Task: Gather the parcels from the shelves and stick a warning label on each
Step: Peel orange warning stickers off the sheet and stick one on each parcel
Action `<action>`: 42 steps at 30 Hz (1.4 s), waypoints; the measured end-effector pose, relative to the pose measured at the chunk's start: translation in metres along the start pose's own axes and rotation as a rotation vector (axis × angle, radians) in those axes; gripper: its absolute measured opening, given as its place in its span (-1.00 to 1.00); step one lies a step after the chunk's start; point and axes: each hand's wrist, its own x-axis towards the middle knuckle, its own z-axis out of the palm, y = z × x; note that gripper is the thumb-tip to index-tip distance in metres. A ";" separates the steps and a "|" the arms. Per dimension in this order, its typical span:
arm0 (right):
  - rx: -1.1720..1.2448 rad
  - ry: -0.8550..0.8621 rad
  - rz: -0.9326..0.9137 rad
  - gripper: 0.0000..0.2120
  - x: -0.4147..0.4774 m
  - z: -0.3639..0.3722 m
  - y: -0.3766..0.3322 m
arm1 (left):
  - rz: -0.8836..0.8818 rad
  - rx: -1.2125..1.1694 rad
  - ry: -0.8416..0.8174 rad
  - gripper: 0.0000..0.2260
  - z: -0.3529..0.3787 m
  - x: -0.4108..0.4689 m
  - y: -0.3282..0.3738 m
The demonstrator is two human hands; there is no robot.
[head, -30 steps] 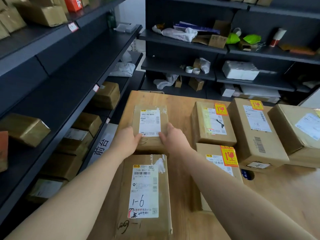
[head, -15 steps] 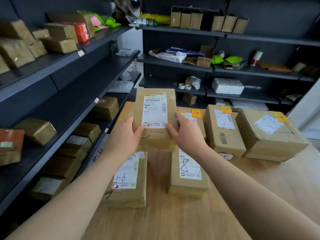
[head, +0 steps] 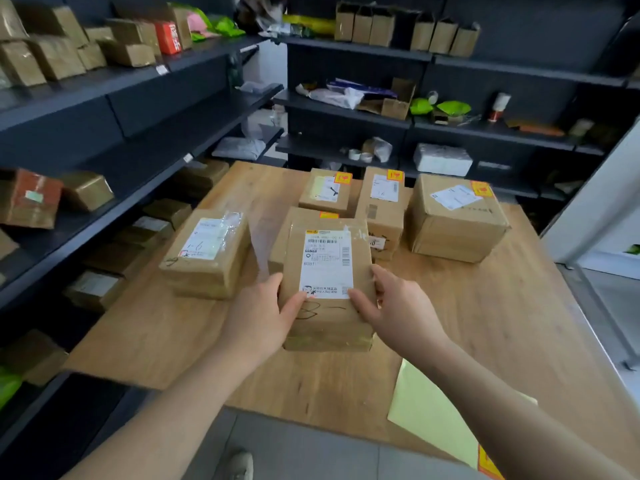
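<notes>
I hold a brown cardboard parcel (head: pixel 325 289) with a white shipping label over the middle of the wooden table (head: pixel 467 323). My left hand (head: pixel 259 317) grips its left side and my right hand (head: pixel 394 306) grips its right side, thumbs on top. It partly covers another parcel (head: pixel 298 223) behind it that carries an orange warning label. A taped parcel marked "1-6" (head: pixel 207 251) lies to the left. Three parcels with orange warning labels (head: pixel 325 192), (head: pixel 382 199), (head: pixel 453 216) stand at the table's far side. A yellow-green label sheet (head: pixel 433 410) lies at the near right edge.
Dark shelves (head: pixel 104 109) on the left carry several brown parcels (head: pixel 86 190). More shelving (head: pixel 485 129) at the back bears small boxes, bags, tape rolls and a white parcel. Grey floor and my shoe show below the table's near edge.
Both hands lifted the small parcel off the far left of the table and brought it nearer and to the right, above the middle. The view pulled back, showing the label sheet.
</notes>
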 end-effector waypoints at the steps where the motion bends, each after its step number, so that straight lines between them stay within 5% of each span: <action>1: 0.000 -0.024 0.019 -0.71 -0.015 0.002 0.007 | -0.011 0.013 -0.022 -0.63 0.008 -0.013 0.003; 19: 0.016 -0.222 0.184 -0.50 -0.073 0.089 0.057 | -0.259 0.288 -0.260 -0.60 0.076 -0.067 -0.013; 25: -0.024 -0.213 0.263 -0.52 -0.071 0.065 0.078 | -0.019 0.331 -0.213 -0.57 0.081 -0.045 0.003; 33: -0.175 -0.316 0.471 -0.57 -0.105 0.026 0.175 | 0.307 0.356 -0.400 -0.57 0.145 -0.025 0.082; 38: -0.227 -0.481 0.480 -0.51 -0.128 0.017 0.244 | 0.324 0.422 -0.645 -0.51 0.218 -0.031 0.106; 42: -0.282 -0.611 0.293 -0.51 -0.129 0.022 0.288 | 0.222 0.534 -0.789 -0.44 0.264 -0.043 0.098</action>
